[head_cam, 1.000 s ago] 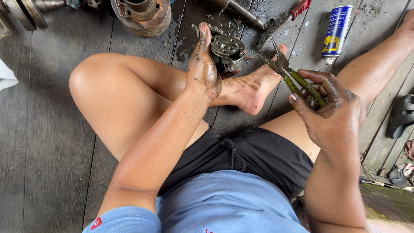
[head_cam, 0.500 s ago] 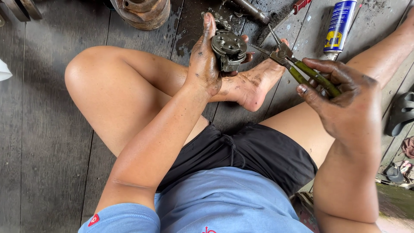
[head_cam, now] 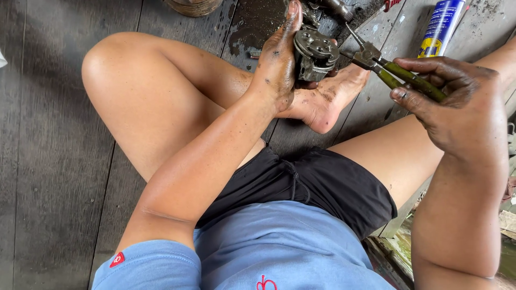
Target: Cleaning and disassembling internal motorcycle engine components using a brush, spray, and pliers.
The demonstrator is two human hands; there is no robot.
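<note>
My left hand, smeared with grease, grips a round greasy metal engine part and holds it up just above my bare foot. My right hand is closed around the green handles of a pair of pliers. The plier jaws point left and touch the right side of the metal part. I sit on dark wooden floorboards with my left leg folded and my right leg stretched out.
A blue and yellow spray can lies on the boards at the top right. A round rusty metal piece sits at the top edge, beside an oily patch. A red-handled tool peeks in at the top.
My left hand has lifted the metal part off the floor and brought it nearer. The pliers in my right hand have moved in against it.
</note>
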